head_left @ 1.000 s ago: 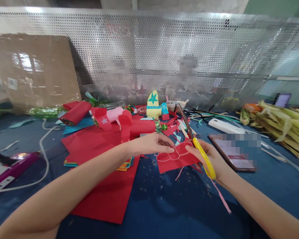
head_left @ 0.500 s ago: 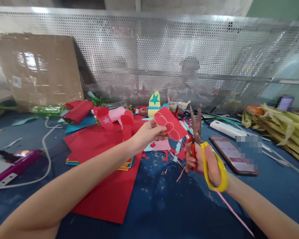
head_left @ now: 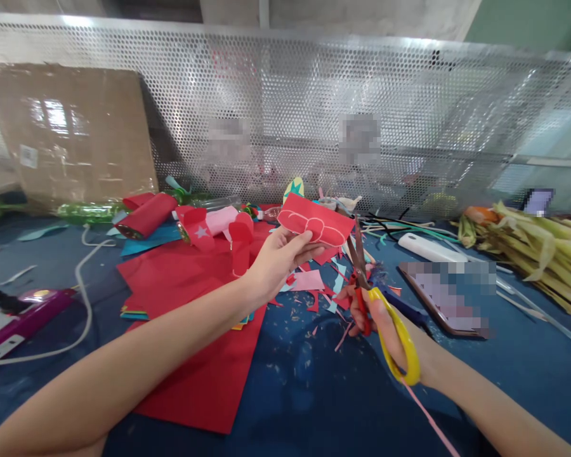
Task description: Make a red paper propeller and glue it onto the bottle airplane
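Observation:
Between the thumb and fingers of my left hand [head_left: 280, 257] is a piece of red paper [head_left: 323, 219] with a bow outlined on it in a light line. My right hand [head_left: 378, 320] grips scissors [head_left: 359, 257] with a yellow and red handle. Their blades point up and sit slightly apart, close to the right edge of the red paper. A thin pink strip [head_left: 431, 419] hangs below the yellow handle loop. Under both hands lie pink, red and light blue paper scraps [head_left: 307, 280] on the dark blue table.
Red paper sheets [head_left: 195, 381] lie at left, with red-wrapped rolls [head_left: 147, 214] behind them. A phone [head_left: 445, 298], a white tool [head_left: 431, 247] and corn husks [head_left: 542, 247] are at right. A purple power strip [head_left: 23, 324] with a white cable lies far left. A perforated metal panel [head_left: 290, 89] stands behind.
My left hand has turned the red paper so that it lies more level and slightly higher. My right hand has brought the scissors left, nearer the paper, and their blades look closer together.

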A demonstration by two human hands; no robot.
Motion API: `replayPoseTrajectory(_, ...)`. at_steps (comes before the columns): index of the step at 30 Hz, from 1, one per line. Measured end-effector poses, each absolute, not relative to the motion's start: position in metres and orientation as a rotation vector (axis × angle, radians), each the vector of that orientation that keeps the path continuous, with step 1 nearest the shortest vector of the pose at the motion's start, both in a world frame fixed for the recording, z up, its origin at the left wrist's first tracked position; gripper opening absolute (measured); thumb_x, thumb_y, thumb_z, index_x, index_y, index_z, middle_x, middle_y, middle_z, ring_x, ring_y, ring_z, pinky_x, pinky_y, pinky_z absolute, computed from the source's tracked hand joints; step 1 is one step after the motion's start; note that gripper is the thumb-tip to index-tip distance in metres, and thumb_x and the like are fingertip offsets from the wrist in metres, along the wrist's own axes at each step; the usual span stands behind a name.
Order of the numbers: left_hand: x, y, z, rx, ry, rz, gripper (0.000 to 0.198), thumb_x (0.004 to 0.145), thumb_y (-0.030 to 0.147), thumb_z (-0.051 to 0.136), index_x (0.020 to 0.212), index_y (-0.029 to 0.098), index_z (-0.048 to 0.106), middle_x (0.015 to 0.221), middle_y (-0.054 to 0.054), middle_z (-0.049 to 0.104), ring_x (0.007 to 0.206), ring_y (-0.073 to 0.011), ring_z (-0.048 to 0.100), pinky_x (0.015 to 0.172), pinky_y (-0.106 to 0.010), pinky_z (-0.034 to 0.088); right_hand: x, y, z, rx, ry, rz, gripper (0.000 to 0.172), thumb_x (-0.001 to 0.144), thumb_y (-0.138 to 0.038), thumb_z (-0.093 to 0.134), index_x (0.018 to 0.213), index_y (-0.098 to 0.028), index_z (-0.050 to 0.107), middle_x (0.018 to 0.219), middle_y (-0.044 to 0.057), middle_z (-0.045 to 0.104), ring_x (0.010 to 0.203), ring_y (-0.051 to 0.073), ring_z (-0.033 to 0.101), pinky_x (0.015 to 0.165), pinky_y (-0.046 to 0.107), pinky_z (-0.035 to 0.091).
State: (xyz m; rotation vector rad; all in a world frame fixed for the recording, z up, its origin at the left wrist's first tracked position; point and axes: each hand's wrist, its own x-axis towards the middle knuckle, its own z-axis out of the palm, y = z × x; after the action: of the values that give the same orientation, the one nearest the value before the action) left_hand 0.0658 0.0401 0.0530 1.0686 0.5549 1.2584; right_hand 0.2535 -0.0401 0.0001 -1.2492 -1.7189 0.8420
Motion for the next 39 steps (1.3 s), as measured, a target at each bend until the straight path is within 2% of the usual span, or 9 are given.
replayPoseTrajectory(4,0.070,0.032,0.054,1.057,0.527,1.255,0.004,0.078,0.017,0.066,0.075,0.016,0.066,0.075,0.000,0.072,0.075,-0.0135,0.069,0.077,-0.023,0.054,0.254,-0.040,-0.001,-1.229,-1.830,0.867,0.052,0.090,-0.062,0.028,0.104,-0.020,0.056,0.075,0.003,0.052,0.065,0.019,0.051,0.066,0.036,0.049)
replayPoseTrajectory(8,0.073,0.027,0.053,1.040,0.522,1.246,0.007,0.076,0.016,0.068,0.071,0.015,0.064,0.076,-0.001,0.072,0.081,-0.0166,0.070,0.079,-0.025,0.054,0.254,-0.039,-0.002,-1.196,-1.852,0.881,0.052,0.091,-0.062,0.025,0.105,-0.021,0.053,0.069,0.001,0.048,0.061,0.018,0.050,0.061,0.033,0.049)
replayPoseTrajectory(13,0.074,0.023,0.050,1.019,0.540,1.216,0.008,0.076,0.021,0.070,0.075,0.015,0.064,0.081,-0.003,0.073,0.086,-0.0184,0.070,0.082,-0.026,0.054,0.254,-0.039,-0.004,-1.165,-1.888,0.810,0.045,0.093,-0.057,0.025,0.099,-0.022,0.052,0.070,0.001,0.049,0.063,0.019,0.051,0.064,0.033,0.048)
replayPoseTrajectory(21,0.075,0.014,0.051,0.995,0.553,1.184,0.011,0.074,0.020,0.071,0.083,0.014,0.067,0.085,-0.005,0.074,0.084,-0.0189,0.070,0.080,-0.026,0.054,0.252,-0.041,-0.005,-1.192,-1.798,0.796,0.048,0.091,-0.060,0.028,0.103,-0.021,0.054,0.085,0.005,0.056,0.069,0.020,0.054,0.068,0.034,0.049)
replayPoseTrajectory(25,0.076,0.013,0.051,0.983,0.546,1.192,0.010,0.075,0.018,0.069,0.085,0.015,0.067,0.084,-0.004,0.074,0.081,-0.0174,0.070,0.079,-0.025,0.054,0.255,-0.040,-0.007,-1.187,-1.791,0.777,0.047,0.091,-0.060,0.031,0.098,-0.021,0.056,0.083,0.005,0.056,0.069,0.020,0.054,0.069,0.035,0.048)
replayPoseTrajectory(30,0.077,0.012,0.053,0.971,0.548,1.194,0.006,0.077,0.016,0.067,0.082,0.015,0.066,0.081,-0.003,0.073,0.080,-0.0162,0.070,0.079,-0.025,0.054,0.257,-0.040,-0.010,-1.176,-1.815,0.745,0.045,0.092,-0.057,0.030,0.108,-0.024,0.055,0.084,0.004,0.059,0.070,0.021,0.056,0.068,0.034,0.047)
replayPoseTrajectory(34,0.078,0.011,0.054,0.964,0.556,1.199,0.004,0.076,0.015,0.068,0.078,0.015,0.065,0.076,-0.002,0.073,0.079,-0.0164,0.070,0.079,-0.026,0.054,0.257,-0.041,-0.008,-1.152,-1.850,0.752,0.041,0.093,-0.055,0.031,0.108,-0.025,0.055,0.084,0.003,0.059,0.071,0.021,0.055,0.069,0.034,0.046)
replayPoseTrajectory(39,0.077,0.012,0.052,0.970,0.552,1.197,0.005,0.076,0.016,0.068,0.080,0.015,0.065,0.081,-0.002,0.073,0.080,-0.0165,0.070,0.079,-0.026,0.054,0.254,-0.042,-0.003,-1.163,-1.847,0.769,0.042,0.093,-0.056,0.030,0.106,-0.023,0.053,0.084,0.004,0.056,0.073,0.020,0.054,0.069,0.033,0.046)
